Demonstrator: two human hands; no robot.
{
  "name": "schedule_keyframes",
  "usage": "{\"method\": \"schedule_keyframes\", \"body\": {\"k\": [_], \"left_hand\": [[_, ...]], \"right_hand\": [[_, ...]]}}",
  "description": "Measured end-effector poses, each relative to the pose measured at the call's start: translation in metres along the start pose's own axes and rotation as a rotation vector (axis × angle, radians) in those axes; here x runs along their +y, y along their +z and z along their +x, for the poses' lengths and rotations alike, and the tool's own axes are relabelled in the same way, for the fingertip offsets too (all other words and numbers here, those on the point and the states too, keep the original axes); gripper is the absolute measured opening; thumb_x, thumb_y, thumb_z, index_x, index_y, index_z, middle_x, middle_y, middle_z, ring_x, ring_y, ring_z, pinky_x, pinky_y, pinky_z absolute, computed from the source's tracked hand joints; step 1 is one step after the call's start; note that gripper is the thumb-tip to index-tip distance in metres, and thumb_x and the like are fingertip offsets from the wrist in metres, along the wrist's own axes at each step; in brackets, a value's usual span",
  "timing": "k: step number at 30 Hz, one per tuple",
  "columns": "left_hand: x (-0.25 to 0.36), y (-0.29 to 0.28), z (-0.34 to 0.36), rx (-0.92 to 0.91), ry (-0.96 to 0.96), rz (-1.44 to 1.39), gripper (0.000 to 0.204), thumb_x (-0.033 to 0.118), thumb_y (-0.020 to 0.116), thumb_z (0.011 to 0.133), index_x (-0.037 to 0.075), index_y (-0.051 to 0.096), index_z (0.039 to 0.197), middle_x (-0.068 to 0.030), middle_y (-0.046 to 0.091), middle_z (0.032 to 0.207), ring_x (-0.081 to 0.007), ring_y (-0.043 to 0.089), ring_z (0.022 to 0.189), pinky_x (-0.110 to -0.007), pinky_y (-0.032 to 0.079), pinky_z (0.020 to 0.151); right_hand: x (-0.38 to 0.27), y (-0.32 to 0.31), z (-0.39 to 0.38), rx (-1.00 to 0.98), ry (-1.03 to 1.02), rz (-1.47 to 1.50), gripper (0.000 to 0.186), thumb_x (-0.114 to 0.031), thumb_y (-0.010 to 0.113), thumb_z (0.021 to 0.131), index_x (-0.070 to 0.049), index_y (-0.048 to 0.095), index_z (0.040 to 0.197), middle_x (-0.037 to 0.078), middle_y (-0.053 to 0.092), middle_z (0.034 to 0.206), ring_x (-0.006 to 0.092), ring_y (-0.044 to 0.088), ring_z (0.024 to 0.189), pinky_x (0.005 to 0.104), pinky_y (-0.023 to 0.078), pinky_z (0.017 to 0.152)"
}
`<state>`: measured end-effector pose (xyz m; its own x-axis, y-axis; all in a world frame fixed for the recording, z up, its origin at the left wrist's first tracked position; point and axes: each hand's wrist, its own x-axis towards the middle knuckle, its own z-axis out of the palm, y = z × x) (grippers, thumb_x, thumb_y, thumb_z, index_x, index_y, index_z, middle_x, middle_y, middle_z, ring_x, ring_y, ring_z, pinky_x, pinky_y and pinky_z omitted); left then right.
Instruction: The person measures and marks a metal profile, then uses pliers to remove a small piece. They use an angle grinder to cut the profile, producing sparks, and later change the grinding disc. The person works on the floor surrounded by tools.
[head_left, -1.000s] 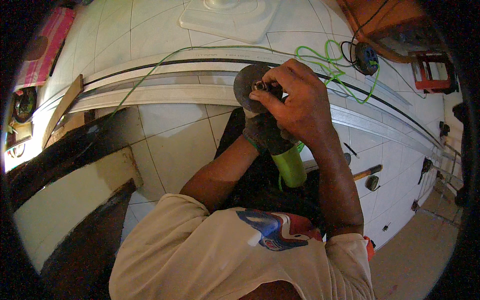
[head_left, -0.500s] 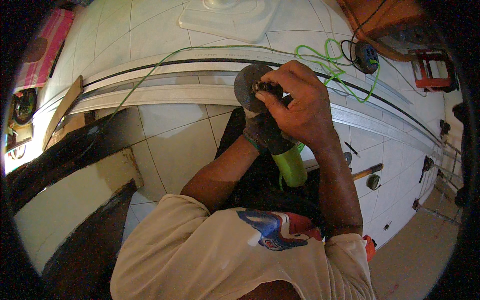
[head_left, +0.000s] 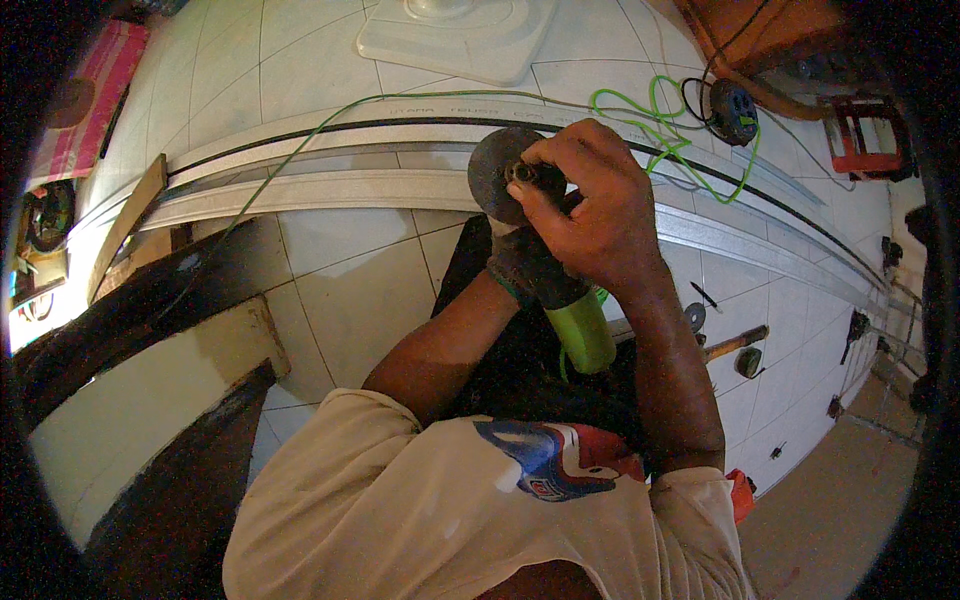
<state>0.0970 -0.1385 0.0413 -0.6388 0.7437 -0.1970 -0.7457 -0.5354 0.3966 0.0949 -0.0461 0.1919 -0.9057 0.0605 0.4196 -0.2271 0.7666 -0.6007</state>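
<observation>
An angle grinder with a green body (head_left: 580,335) is held upright in front of my chest, its round dark disc (head_left: 492,170) at the top. My left hand (head_left: 525,262), in a dark glove, is wrapped round the grinder's dark head below the disc. My bare right hand (head_left: 605,205) pinches a small dark nut (head_left: 522,173) between thumb and fingertips at the disc's middle. A hole shows in the nut's end. Whether the nut sits on the spindle, I cannot tell.
Long metal channels (head_left: 330,190) cross the floor beyond the grinder. A green cord (head_left: 690,165) lies coiled near a black cable reel (head_left: 733,112). To the right are a wooden-handled tool (head_left: 735,342), a tape measure (head_left: 747,362) and a small disc (head_left: 694,318). Dark timber (head_left: 120,300) stands left.
The nut has turned a little in my right fingertips, so its open end shows more. Both hands and the grinder have stayed in nearly the same place.
</observation>
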Motion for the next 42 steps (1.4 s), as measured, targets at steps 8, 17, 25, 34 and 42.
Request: {"method": "schedule_keyframes", "body": {"k": [8,17,25,34,42], "left_hand": [[0.000,0.001,0.002,-0.006,-0.005,-0.003,0.066,0.053,0.050,0.104,0.010,0.044,0.153,-0.0089,0.063,0.104,-0.0274,0.063,0.099,-0.046,0.050,0.094],[0.000,0.001,0.002,-0.010,-0.006,-0.001,0.065,0.053,0.050,0.104,0.010,0.045,0.153,-0.0092,0.062,0.107,-0.0275,0.063,0.101,-0.046,0.050,0.095],[0.000,-0.001,0.001,-0.018,-0.010,-0.007,0.065,0.053,0.050,0.104,0.010,0.045,0.153,-0.0095,0.062,0.109,-0.0277,0.063,0.102,-0.046,0.050,0.096],[-0.002,-0.002,0.005,-0.025,-0.014,-0.006,0.065,0.053,0.050,0.104,0.010,0.045,0.152,-0.0099,0.062,0.111,-0.0278,0.062,0.104,-0.046,0.049,0.097],[-0.001,-0.001,0.005,-0.017,-0.001,-0.002,0.065,0.054,0.049,0.104,0.010,0.046,0.152,-0.0102,0.061,0.113,-0.0279,0.062,0.106,-0.046,0.049,0.098]], "right_hand": [[0.003,0.001,-0.002,-0.009,0.022,-0.061,0.038,-0.031,0.091,0.071,-0.007,0.068,0.091,0.012,0.063,0.093,0.0367,0.064,0.093,0.0482,0.053,0.081],[-0.001,-0.001,-0.002,0.046,-0.025,-0.093,0.037,-0.023,0.093,0.071,-0.005,0.071,0.095,0.009,0.065,0.093,0.0304,0.065,0.089,0.0410,0.054,0.077],[0.001,0.003,-0.006,0.033,-0.002,-0.119,0.042,-0.033,0.091,0.070,-0.008,0.071,0.096,0.013,0.063,0.100,0.0360,0.063,0.095,0.0479,0.052,0.083],[0.002,-0.010,-0.014,0.069,-0.033,-0.056,0.032,-0.010,0.074,0.070,-0.007,0.076,0.103,0.015,0.066,0.123,0.0373,0.060,0.114,0.0518,0.045,0.100],[-0.003,-0.007,-0.017,0.057,-0.071,-0.118,0.039,-0.002,0.075,0.075,-0.010,0.078,0.113,0.013,0.060,0.147,0.0357,0.052,0.136,0.0492,0.037,0.115]]}}
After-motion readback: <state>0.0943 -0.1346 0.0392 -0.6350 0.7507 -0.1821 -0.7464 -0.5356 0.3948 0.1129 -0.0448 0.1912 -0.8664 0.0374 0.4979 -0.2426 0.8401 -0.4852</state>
